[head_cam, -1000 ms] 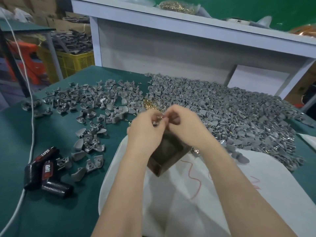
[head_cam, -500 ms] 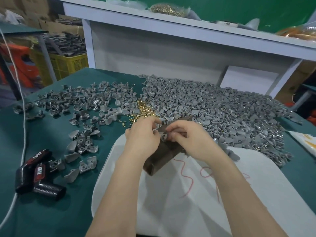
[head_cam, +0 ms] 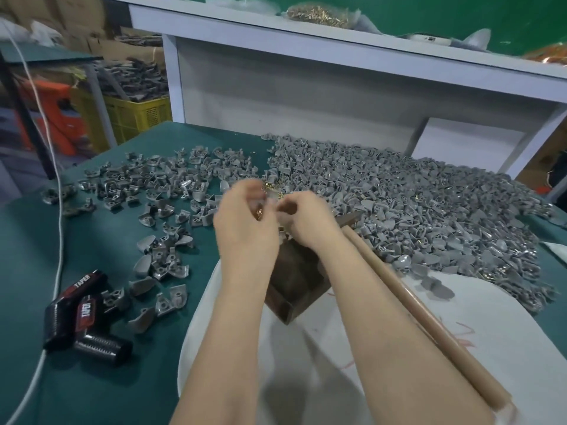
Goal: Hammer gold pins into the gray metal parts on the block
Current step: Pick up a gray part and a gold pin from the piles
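— Gold between your hands: are those the pins?

— Yes. My left hand point(head_cam: 245, 222) is curled around a few gold pins point(head_cam: 259, 213). A loose heap point(head_cam: 271, 187) of the same lies just beyond its fingertips. My right hand point(head_cam: 306, 223) sits close beside the left, thumb and forefinger drawn together. Blur hides whether they clamp a pin, a part or nothing, so I cannot tell.

— Where is the block?

— Directly beneath both hands: dark block point(head_cam: 294, 283), on a white sheet point(head_cam: 337, 363) over the green worktop point(head_cam: 92, 378). My hands cover its top, so I cannot confirm a part seated there.

— And the hammer?

— Hammer point(head_cam: 414, 308) lies along the outer side of my right forearm, head near the block. No fingers show around its handle.

— Progress?

— Mid-batch, by my judgement. The gray metal parts point(head_cam: 429, 216) heaped to the right of the hands show scattered gold glints and are likely pinned. The thinner scatter point(head_cam: 171, 185) to the left of the hands shows none and is likely waiting. The present step looks like loading a pin, with the strike not yet made.
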`<state>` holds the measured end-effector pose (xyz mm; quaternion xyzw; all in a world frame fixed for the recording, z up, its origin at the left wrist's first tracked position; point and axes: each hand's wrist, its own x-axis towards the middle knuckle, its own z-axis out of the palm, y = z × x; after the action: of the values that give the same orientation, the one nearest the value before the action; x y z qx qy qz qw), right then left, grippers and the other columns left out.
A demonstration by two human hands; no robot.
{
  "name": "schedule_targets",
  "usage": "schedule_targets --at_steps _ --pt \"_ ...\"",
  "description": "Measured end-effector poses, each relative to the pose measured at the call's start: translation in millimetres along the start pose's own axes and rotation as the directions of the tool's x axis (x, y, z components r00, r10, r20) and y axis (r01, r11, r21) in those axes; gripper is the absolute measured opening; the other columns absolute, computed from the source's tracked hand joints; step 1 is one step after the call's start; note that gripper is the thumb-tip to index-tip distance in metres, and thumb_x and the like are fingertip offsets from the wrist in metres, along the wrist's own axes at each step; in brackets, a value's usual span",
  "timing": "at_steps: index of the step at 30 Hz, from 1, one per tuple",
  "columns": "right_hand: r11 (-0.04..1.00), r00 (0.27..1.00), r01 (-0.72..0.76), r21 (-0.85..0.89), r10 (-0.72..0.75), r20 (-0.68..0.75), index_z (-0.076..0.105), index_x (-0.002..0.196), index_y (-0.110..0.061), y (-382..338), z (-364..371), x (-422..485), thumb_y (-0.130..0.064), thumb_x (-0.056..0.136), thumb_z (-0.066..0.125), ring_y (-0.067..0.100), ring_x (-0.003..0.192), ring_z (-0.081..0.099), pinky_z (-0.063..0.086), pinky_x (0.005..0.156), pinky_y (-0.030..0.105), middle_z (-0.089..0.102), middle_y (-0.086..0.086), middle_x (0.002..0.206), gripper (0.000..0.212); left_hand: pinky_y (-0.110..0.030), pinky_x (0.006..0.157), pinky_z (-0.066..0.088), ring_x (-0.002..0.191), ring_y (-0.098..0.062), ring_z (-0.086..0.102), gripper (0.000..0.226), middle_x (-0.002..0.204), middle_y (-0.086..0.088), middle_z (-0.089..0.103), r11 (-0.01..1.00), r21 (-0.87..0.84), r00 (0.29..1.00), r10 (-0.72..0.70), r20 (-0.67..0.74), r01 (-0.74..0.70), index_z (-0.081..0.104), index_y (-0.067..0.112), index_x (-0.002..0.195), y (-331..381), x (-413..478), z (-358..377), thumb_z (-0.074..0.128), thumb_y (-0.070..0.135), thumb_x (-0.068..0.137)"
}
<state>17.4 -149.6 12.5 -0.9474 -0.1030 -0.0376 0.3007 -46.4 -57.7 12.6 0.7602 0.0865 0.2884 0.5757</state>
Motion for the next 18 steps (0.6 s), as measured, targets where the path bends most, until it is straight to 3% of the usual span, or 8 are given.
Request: schedule_targets --at_steps 2,4,7,11,13,16,18 --pt "0.992 0.996 0.040 -0.116 -0.030 0.089 0.071 0.100 -0.021 -12 15 13 -0.018 0.090 0.058 0.022 0.096 0.063 0.049 0.090 0.031 0.069 0.003 0.109 0.017 -0.009 0.076 0.047 0.080 0.005 0.060 0.018 0.092 0.012 0.064 0.963 -0.271 0.982 -0.062 -0.181 0.011 0.062 0.019 0.105 1 3 -4 0.064 0.011 0.088" --pt "0.975 0.985 0.063 -0.215 -0.027 0.169 0.069 0.104 -0.019 -22 29 26 -0.015 0.089 0.057 0.026 0.097 0.063 0.050 0.092 0.036 0.067 0.006 0.112 0.020 -0.009 0.073 0.048 0.077 0.007 0.061 0.012 0.089 0.010 0.065 0.874 -0.484 0.946 -0.189 -0.264 0.040 0.064 0.019 0.098 0 6 -8 0.064 0.012 0.088" --pt "0.932 0.967 0.089 -0.352 0.003 0.253 0.065 0.109 -0.012 -30 46 37 -0.010 0.088 0.056 0.028 0.096 0.061 0.050 0.091 0.040 0.066 0.009 0.109 0.023 -0.012 0.071 0.048 0.071 0.006 0.061 0.009 0.080 0.011 0.065 0.737 -0.665 0.897 -0.369 -0.244 0.122 0.065 0.022 0.086 -4 10 -10 0.065 0.013 0.088" --pt "0.910 0.968 0.106 -0.400 -0.003 0.249 0.061 0.106 -0.008 -29 61 43 -0.010 0.091 0.048 0.032 0.098 0.061 0.051 0.088 0.046 0.064 0.014 0.110 0.020 -0.010 0.069 0.050 0.075 -0.001 0.061 0.006 0.080 0.008 0.065 0.667 -0.720 0.879 -0.442 -0.177 0.191 0.065 0.017 0.089 -7 10 -6 0.064 0.012 0.089" --pt "0.941 0.969 0.083 -0.328 0.002 0.249 0.059 0.104 -0.010 -27 66 44 -0.016 0.095 0.045 0.031 0.102 0.059 0.050 0.090 0.046 0.063 0.014 0.113 0.018 -0.011 0.071 0.052 0.078 -0.005 0.062 0.005 0.082 0.006 0.065 0.666 -0.714 0.885 -0.442 -0.146 0.215 0.066 0.013 0.094 -5 9 -3 0.064 0.012 0.089" --pt "0.999 0.979 0.014 -0.029 -0.008 0.205 0.049 0.101 -0.009 -26 56 41 -0.010 0.098 0.038 0.034 0.104 0.054 0.043 0.099 0.046 0.055 0.024 0.119 0.011 -0.013 0.070 0.050 0.079 -0.004 0.060 0.005 0.083 0.008 0.063 0.721 -0.658 0.915 -0.387 -0.118 0.220 0.064 0.018 0.090 -2 6 2 0.063 0.013 0.090" --pt "0.996 0.993 -0.038 0.085 0.027 0.118 0.053 0.100 -0.007 -20 34 37 -0.009 0.097 0.043 0.033 0.097 0.055 0.046 0.090 0.038 0.058 0.023 0.107 0.012 -0.012 0.071 0.047 0.078 -0.002 0.059 0.014 0.085 0.008 0.064 0.801 -0.572 0.958 -0.273 -0.091 0.174 0.060 0.025 0.085 -1 3 5 0.061 0.013 0.091"
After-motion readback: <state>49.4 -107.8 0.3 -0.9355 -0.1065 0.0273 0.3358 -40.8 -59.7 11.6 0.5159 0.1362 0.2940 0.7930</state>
